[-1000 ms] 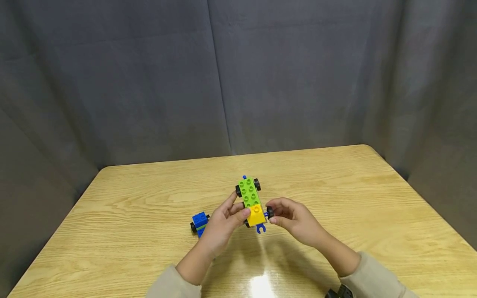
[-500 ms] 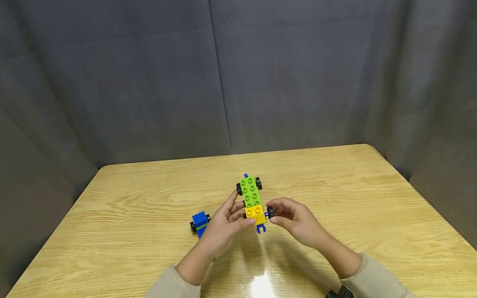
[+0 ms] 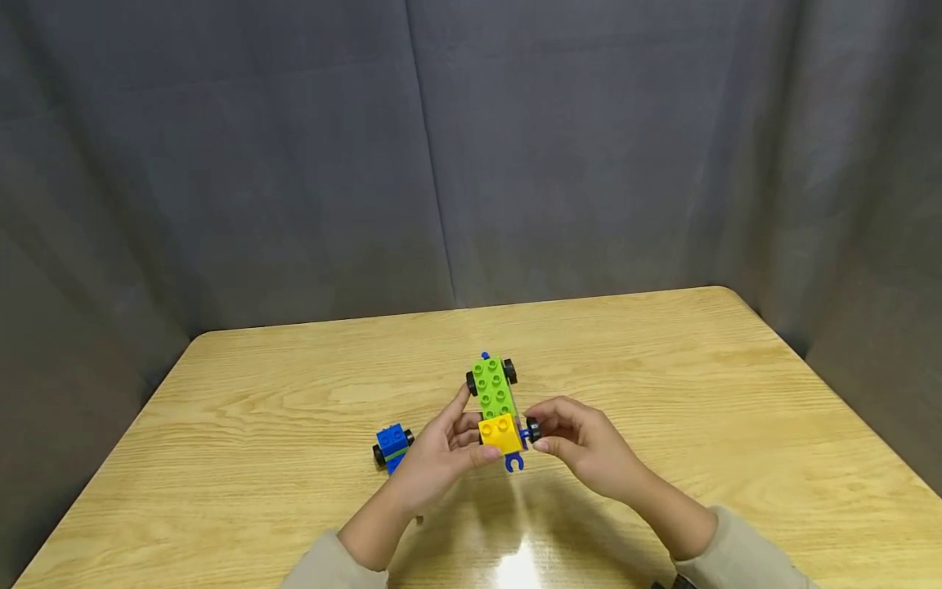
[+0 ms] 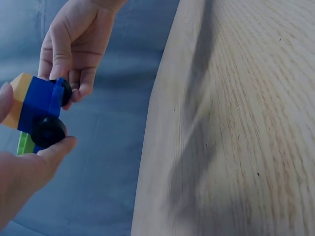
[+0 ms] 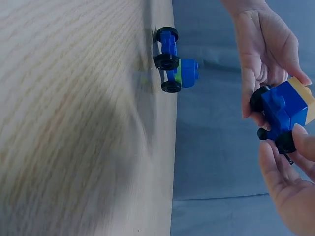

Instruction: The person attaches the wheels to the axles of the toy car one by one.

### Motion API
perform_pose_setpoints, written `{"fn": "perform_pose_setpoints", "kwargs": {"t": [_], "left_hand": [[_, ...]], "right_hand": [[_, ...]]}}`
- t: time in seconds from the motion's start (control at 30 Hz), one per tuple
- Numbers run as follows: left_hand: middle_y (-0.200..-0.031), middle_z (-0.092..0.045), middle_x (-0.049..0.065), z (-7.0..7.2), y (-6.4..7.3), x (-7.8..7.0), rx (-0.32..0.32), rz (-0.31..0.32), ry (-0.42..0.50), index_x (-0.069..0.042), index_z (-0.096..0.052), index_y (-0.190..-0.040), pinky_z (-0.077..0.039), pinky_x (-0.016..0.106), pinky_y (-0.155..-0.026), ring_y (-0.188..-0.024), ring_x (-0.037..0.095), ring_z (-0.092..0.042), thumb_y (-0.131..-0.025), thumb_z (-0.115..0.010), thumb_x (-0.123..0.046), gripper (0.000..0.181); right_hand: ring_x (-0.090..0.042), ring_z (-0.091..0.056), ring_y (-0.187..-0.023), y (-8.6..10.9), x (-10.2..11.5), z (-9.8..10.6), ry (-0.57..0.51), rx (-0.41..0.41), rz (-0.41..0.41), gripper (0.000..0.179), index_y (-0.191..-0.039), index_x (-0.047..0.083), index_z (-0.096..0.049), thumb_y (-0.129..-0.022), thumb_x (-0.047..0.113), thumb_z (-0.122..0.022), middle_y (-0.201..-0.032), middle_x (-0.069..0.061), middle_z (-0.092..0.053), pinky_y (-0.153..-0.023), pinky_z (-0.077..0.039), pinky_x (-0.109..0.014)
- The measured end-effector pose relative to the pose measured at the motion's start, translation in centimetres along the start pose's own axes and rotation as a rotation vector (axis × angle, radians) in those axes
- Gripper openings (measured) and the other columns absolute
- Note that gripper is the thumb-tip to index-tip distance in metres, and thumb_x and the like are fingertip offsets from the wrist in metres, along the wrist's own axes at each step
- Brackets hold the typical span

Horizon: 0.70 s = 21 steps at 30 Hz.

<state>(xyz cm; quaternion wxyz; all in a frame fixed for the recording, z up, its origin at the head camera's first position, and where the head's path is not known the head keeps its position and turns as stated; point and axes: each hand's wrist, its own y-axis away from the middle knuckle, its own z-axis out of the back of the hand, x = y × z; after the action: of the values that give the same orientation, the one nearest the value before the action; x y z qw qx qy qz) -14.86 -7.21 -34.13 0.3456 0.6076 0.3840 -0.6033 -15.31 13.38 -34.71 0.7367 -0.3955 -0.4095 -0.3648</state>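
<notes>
A toy block car hangs above the table between both hands. It carries a long lime-green brick [image 3: 495,388] at its far end, and a yellow brick [image 3: 500,434] sits behind that on a blue base [image 4: 40,101] with black wheels. My left hand [image 3: 440,460] grips the car from the left, thumb at the yellow brick's near edge, fingers underneath. My right hand [image 3: 589,448] pinches a black wheel [image 3: 534,429] on the right side between thumb and fingers. A blue hook [image 3: 514,463] sticks out at the near end. The left-hand fingers partly hide the left-side wheels.
A second toy vehicle [image 5: 188,73], blue with a green layer and black wheels, stands on the wooden table [image 3: 280,393] left of my left hand, partly covered by it in the head view. A grey curtain [image 3: 294,164] surrounds the table's back and sides.
My left thumb has slid off the top of the yellow brick to its near edge, uncovering both studs. The toy car turns slightly; my right hand keeps its pinch on the wheel.
</notes>
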Motion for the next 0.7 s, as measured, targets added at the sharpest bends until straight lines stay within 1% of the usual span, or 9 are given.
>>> {"fn": "perform_pose_setpoints", "kwargs": {"t": [0.1,0.2,0.3,0.4,0.5,0.7], "left_hand": [[-0.121,-0.041,0.022,-0.08,0.21,-0.06,0.028,-0.004,0.009,-0.005,0.003,-0.137,-0.042,0.03,-0.083,-0.104,0.026,-0.048,-0.081,-0.059,-0.012,0.085],[-0.125,-0.037,0.025,-0.26,0.36,-0.23,0.038,-0.008,0.004,-0.004,0.006,-0.137,-0.041,0.029,-0.084,-0.108,0.028,-0.046,-0.082,-0.058,-0.009,0.084],[-0.128,-0.034,0.026,-0.43,0.45,-0.47,0.04,-0.014,-0.011,-0.004,0.007,-0.137,-0.04,0.03,-0.086,-0.111,0.03,-0.043,-0.082,-0.057,-0.008,0.084],[-0.128,-0.033,0.026,-0.53,0.49,-0.71,0.031,-0.022,-0.048,-0.005,0.005,-0.137,-0.039,0.031,-0.087,-0.113,0.031,-0.04,-0.083,-0.056,-0.009,0.082],[-0.128,-0.033,0.026,-0.62,0.49,-0.86,0.027,-0.022,-0.07,-0.005,0.004,-0.137,-0.039,0.031,-0.087,-0.113,0.031,-0.04,-0.083,-0.056,-0.011,0.082],[-0.127,-0.035,0.025,-0.77,0.54,-0.78,0.039,-0.012,-0.029,-0.004,0.004,-0.137,-0.041,0.03,-0.084,-0.11,0.03,-0.044,-0.083,-0.055,-0.008,0.08]], "right_hand": [[-0.022,-0.056,-0.084,0.07,0.08,-0.17,0.02,-0.003,0.018,0.024,-0.103,-0.01,-0.052,-0.079,-0.007,-0.055,-0.094,-0.015,-0.056,-0.071,-0.047,-0.025],[-0.022,-0.057,-0.083,0.1,0.18,-0.28,0.047,-0.019,0.052,0.023,-0.101,-0.01,-0.054,-0.077,-0.008,-0.056,-0.094,-0.017,-0.056,-0.071,-0.048,-0.024],[-0.022,-0.058,-0.081,0.15,0.3,-0.33,0.083,-0.045,0.105,0.023,-0.098,-0.011,-0.055,-0.075,-0.01,-0.058,-0.093,-0.017,-0.056,-0.07,-0.048,-0.024],[-0.02,-0.057,-0.078,0.21,0.4,-0.37,0.128,-0.073,0.161,0.024,-0.096,-0.01,-0.057,-0.072,-0.011,-0.059,-0.09,-0.014,-0.057,-0.069,-0.048,-0.023],[-0.018,-0.058,-0.077,0.33,0.43,-0.43,0.169,-0.097,0.212,0.025,-0.094,-0.009,-0.059,-0.07,-0.014,-0.061,-0.088,-0.011,-0.058,-0.067,-0.049,-0.023],[-0.015,-0.058,-0.076,0.58,0.24,-0.61,0.246,-0.13,0.3,0.028,-0.091,-0.007,-0.061,-0.065,-0.017,-0.063,-0.086,-0.007,-0.059,-0.064,-0.049,-0.021]]}}
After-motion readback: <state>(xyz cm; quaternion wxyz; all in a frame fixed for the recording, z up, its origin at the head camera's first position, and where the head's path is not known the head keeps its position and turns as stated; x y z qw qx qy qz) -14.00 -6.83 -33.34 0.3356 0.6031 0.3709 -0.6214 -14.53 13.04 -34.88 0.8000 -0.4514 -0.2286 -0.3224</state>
